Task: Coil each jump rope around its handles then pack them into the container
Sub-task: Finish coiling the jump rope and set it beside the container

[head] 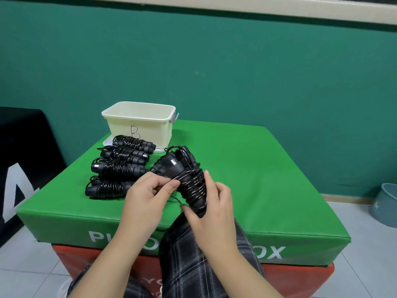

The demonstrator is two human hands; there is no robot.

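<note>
While the green plyo box (268,168) is serving as the worktable, sitting stacked on a red box (300,278) below it, every item of the job is lying on its padded top or being held just above it. Item, cream plastic container (139,125): standing open at the far left of the top, marked with a handwritten B, showing nothing inside from this angle, so packing is judged not yet begun. Item, four coiled jump ropes (118,166): lying side by side in a row just in front of the container, each black cord wound around its paired handles, seemingly staged there for loading together. Item, fifth jump rope (189,181): being held above the near edge, handles together and tilted away to the left, cord wound thickly round them, with a loose loop hanging below. Item, right hand (212,214): curling round the lower end of the handles, thumb beneath and fingers behind, steadying the bundle so the turns are not slipping. Item, left hand (146,198): pinching the free end of the cord between thumb and fingers just beside the coil, probably feeding the last turns. Item, grey bucket (386,205): sitting on the tiled floor at the right, well apart.
</note>
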